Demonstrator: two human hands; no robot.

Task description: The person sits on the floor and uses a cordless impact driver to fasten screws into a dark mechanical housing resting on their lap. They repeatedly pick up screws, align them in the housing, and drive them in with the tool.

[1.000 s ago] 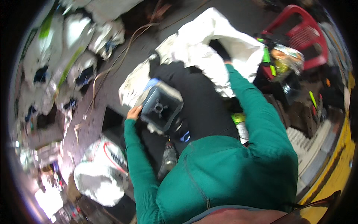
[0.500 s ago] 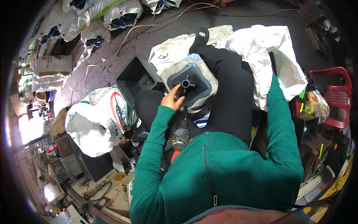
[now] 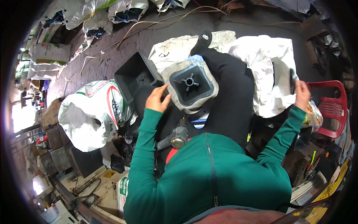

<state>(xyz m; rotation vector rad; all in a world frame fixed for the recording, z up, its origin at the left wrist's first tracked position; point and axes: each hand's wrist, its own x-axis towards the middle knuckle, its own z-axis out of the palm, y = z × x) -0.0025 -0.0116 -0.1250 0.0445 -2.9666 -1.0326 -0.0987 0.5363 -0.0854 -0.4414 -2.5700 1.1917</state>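
Observation:
Between my legs a black square plastic piece [image 3: 203, 89] with a round hub and short spokes rests on a pale, cloth-like padded support [image 3: 213, 76]. My left hand [image 3: 158, 99] is beside its left edge, thumb and fingers apart, holding nothing. At the mouth of a white sack [image 3: 266, 89] on the right, my right hand [image 3: 302, 95] is raised with fingers closed around a dark piece [image 3: 293, 79], blurred and too unclear to name. A cordless drill [image 3: 179, 135] lies on my lap, pointing away from me.
A black square plastic bin [image 3: 126, 76] leans at my left knee, beside an open white sack [image 3: 84, 121]. To the right are a red plastic chair [image 3: 333, 108] and a clear bag of food [image 3: 316, 116]. Hoses [image 3: 138, 28] cross the floor ahead.
My right hand has come out of the white sack with a dark piece. The left hand has drawn back from the hub to the left of the square piece.

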